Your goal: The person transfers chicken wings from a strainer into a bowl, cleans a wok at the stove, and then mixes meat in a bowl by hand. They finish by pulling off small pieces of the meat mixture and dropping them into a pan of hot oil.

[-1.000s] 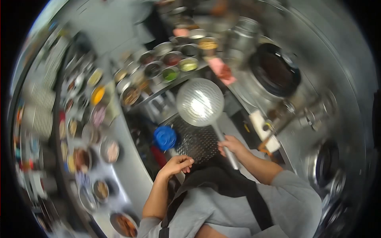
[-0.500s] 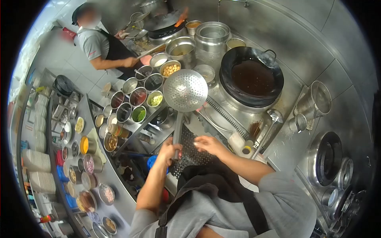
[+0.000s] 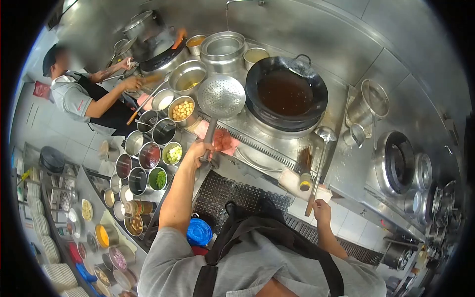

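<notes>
— See the strainer (image 3: 221, 95)? The left hand (image 3: 200, 148) is wrapped tight round its handle, bowl lifted clear of the surface (image 3: 341, 163), hanging just beside the wok (image 3: 287, 94) at its nine o'clock.

— And the wok is full of dark liquid. If that's hot oil, a dip too fast or a wet strainer could spit it back at the forearm.

— That's my worry. The left arm is stretched long, up towards twelve o'clock, elbow nearly straight. Not much control at that reach, I'd say; a wobble could knock the pot of yellow lumps (image 3: 181, 110) right under the bowl.

— What about the other side?

— The right hand (image 3: 320, 210) is low, at about five o'clock from the wok, fingers closed on the end of the ladle (image 3: 324, 136) handle. The ladle's cup rests on the surface near the wok's rim, handle slanting down to the hand.

— So both hands are full. Nothing free to catch a slip.

— Exactly. And the ladle lies close to a small bottle (image 3: 304, 180); a quick lift could tip it.

— There's a co-worker (image 3: 81, 96) too, at ten o'clock.

— Well apart, busy at a flaming pan (image 3: 161, 54). I'd judge the spill risk stays with the person here.
</notes>
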`<state>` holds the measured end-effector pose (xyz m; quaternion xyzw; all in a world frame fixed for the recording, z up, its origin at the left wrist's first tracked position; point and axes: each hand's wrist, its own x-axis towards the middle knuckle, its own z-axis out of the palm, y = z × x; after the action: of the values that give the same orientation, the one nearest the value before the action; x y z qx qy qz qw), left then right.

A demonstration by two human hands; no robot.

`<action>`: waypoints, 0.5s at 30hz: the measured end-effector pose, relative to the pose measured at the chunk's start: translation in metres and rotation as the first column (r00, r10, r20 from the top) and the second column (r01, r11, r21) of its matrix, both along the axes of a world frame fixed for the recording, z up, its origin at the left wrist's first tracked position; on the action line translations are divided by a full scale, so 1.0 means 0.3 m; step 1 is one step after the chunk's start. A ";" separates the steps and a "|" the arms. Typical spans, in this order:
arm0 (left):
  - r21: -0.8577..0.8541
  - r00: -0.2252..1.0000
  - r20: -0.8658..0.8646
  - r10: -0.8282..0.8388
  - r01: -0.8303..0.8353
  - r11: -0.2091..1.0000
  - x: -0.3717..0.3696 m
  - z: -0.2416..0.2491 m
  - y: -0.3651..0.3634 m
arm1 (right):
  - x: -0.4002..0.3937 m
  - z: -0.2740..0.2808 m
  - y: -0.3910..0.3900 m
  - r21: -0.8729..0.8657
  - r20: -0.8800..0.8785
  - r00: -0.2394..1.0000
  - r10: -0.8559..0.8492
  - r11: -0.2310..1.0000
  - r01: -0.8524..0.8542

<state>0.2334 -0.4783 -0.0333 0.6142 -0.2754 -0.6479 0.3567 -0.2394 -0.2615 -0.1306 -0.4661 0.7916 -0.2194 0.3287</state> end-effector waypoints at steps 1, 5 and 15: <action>-0.017 1.000 -0.004 -0.011 0.011 1.000 0.022 -0.004 0.027 | 0.041 -0.006 0.019 -0.102 -0.112 0.992 -0.055 0.994 0.043; -0.008 0.998 0.068 0.007 -0.007 1.000 0.112 0.042 0.165 | 0.144 -0.025 -0.059 -0.431 -0.299 0.936 -0.187 0.901 0.042; 0.020 0.989 0.129 0.066 -0.070 0.997 0.305 0.178 0.623 | 0.136 -0.146 -0.052 -0.219 -0.391 0.879 -0.274 0.955 0.200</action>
<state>0.3251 -0.2914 0.0200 0.6679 -0.2688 -0.5978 0.3526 -0.1988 -0.2771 -0.1744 -0.4279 0.8726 -0.2212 0.0811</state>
